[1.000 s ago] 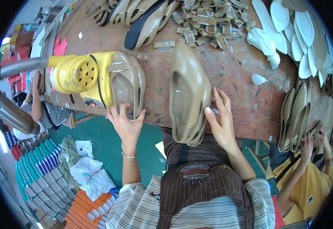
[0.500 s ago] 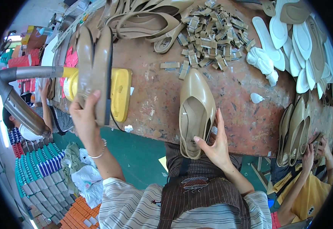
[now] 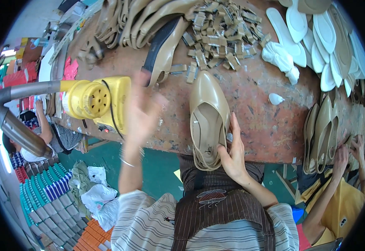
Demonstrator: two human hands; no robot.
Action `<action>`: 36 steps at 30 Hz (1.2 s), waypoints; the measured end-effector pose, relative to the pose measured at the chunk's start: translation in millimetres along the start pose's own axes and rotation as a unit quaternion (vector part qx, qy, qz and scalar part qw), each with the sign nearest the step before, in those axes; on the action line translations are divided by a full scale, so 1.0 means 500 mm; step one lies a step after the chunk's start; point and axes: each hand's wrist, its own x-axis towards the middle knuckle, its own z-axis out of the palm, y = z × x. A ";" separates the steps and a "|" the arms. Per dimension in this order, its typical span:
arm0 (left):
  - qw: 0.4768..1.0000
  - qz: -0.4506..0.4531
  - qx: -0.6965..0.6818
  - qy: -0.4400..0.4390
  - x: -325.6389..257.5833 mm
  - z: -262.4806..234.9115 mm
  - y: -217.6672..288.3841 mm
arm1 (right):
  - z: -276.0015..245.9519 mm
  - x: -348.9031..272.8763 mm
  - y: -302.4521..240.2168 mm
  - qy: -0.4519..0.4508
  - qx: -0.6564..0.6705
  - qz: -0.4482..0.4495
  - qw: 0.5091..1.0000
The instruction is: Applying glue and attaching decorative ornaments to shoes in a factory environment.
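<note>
Shoe [image 3: 208,115] sits on the surface [image 3: 262,125] at the near edge, machine [image 3: 96,100] off to its left, buckle pile [image 3: 220,29] behind, insoles [image 3: 324,37] far right.

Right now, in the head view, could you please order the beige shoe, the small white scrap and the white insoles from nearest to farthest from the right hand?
1. Beige shoe: touching the right hand, at the table edge.
2. Small white scrap: up and right, mid-table.
3. White insoles: far right corner.

Bright, even daylight fills the scene, with soft shadows on the tabletop [image 3: 266,125]. The left hand [image 3: 142,111] is smeared by motion blur. Straight edges bow outward, and the corners fall black.
</note>
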 end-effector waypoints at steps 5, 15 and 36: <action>0.939 -0.103 -0.283 -0.163 -0.173 0.163 0.000 | 0.042 0.008 0.003 -0.023 0.001 -0.040 0.999; 0.839 -0.158 -0.517 0.052 -0.206 0.092 -0.043 | 0.119 0.094 -0.091 0.169 -0.271 -0.249 0.914; 0.993 0.025 0.112 -0.021 -0.160 0.152 0.051 | -0.102 0.009 0.001 0.143 -0.248 0.093 0.953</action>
